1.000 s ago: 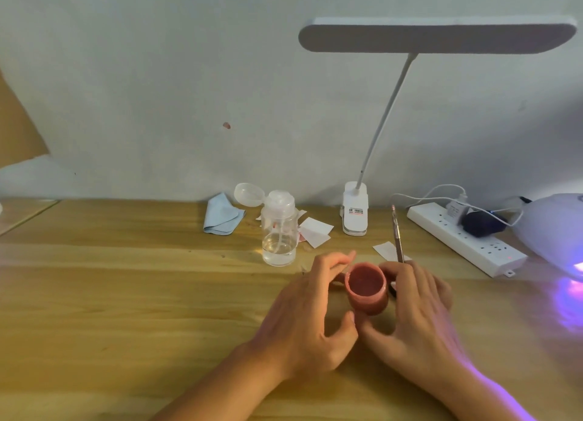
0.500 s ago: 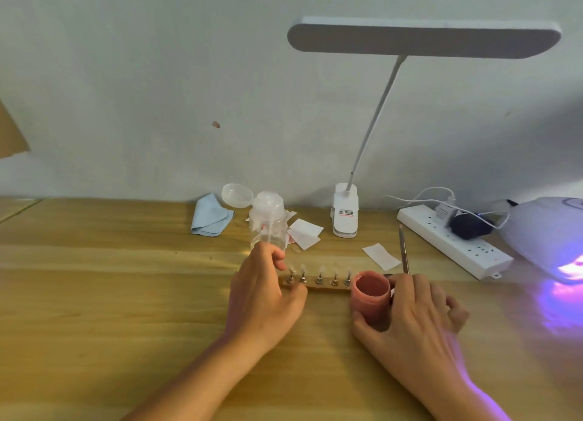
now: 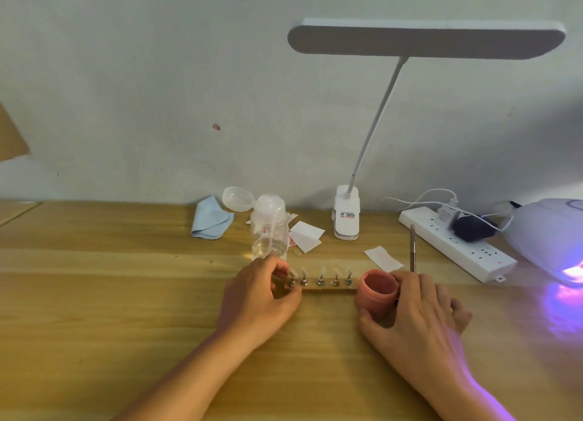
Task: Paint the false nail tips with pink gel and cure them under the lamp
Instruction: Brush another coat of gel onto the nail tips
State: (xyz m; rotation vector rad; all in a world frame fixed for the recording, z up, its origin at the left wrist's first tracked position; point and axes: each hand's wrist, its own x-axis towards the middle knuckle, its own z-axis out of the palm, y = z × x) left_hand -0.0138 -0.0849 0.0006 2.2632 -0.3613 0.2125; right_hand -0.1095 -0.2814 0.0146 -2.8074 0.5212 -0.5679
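- The left hand (image 3: 258,297) is at the left end of the wooden strip (image 3: 328,290), thumb and forefinger curled and pinching the leftmost of five nail tips (image 3: 321,271), which stand in a row on small metal stands
- The right hand (image 3: 419,313) grips the pink gel jar (image 3: 377,294), thumb on its near side, fingers curled round its right side; the jar is open, standing on the surface (image 3: 94,294) just beside the strip's right end
- A brush (image 3: 412,247) points to the far side from the right hand's fingers; whether they hold it I cannot tell
- The curing lamp (image 3: 549,234) sits far right, throwing violet light on the surface and the right wrist
- Along the far wall: a blue cloth (image 3: 209,220), a clear bottle (image 3: 269,231), paper squares (image 3: 306,234), a desk lamp (image 3: 426,40), a power strip (image 3: 454,247)
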